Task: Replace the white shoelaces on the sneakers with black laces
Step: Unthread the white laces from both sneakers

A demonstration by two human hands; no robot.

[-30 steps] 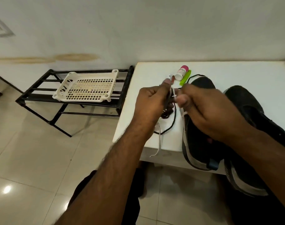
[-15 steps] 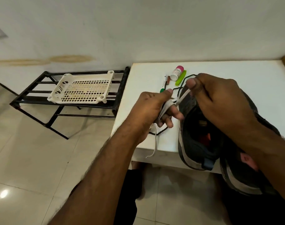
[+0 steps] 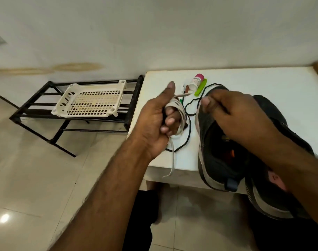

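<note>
Two black sneakers rest on a white table (image 3: 263,82), heels over its front edge. The nearer sneaker (image 3: 216,156) is under my right hand (image 3: 234,116); the second sneaker (image 3: 274,200) lies to its right, mostly behind my forearm. A white lace (image 3: 178,113) is wound around the fingers of my left hand (image 3: 154,124), thumb up, with one end dangling past the table edge and the other end sticking out toward the back. My right hand's fingers are pinched together above the sneaker's toe; I cannot tell what they hold. A black lace (image 3: 188,134) loops loosely on the table between my hands.
A small pink-capped bottle (image 3: 196,81), a green stick (image 3: 200,89) and pens (image 3: 183,89) lie at the back of the table. Left of the table stands a black metal rack (image 3: 36,113) holding a white perforated tray (image 3: 89,102). The floor is tiled.
My right hand has let go of the white lace and dropped back over the sneaker. The lace now sits wrapped around my left fingers, and my left thumb has lifted.
</note>
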